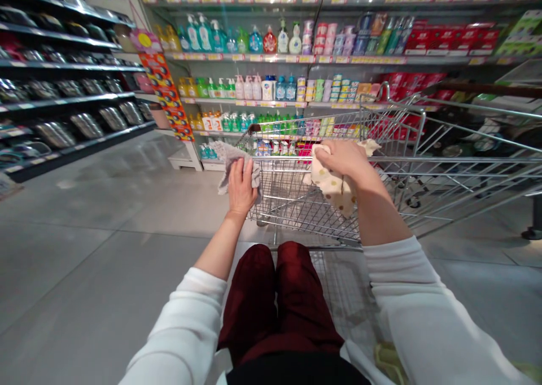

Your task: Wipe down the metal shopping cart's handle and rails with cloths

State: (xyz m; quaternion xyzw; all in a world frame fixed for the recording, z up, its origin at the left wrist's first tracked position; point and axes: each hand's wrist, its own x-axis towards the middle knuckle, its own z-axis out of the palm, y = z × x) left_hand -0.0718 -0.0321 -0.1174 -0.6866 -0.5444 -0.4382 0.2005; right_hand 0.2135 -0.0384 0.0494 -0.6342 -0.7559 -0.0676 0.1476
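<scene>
A wire shopping cart point(305, 204) stands sideways in front of my knees. My left hand point(243, 187) presses a grey cloth point(228, 158) around the cart's left end, its fingers bent over the cloth and the thumb toward the basket. Farther right, my right hand point(344, 158) is closed on a cream cloth with brown dots point(334, 190), on the long upper rail of the near side. The cloth's lower part hangs down against the wire mesh, and a corner sticks out beyond the hand. My right fingertips are partly hidden.
Shelves of pump bottles point(254, 88) and tubs run behind the cart. Metal pots point(87, 124) fill a shelf on the left. More nested carts point(474, 142) extend right, with a black wheel point(532, 234) near the edge. An orange display strip point(167, 94) hangs at the shelf end.
</scene>
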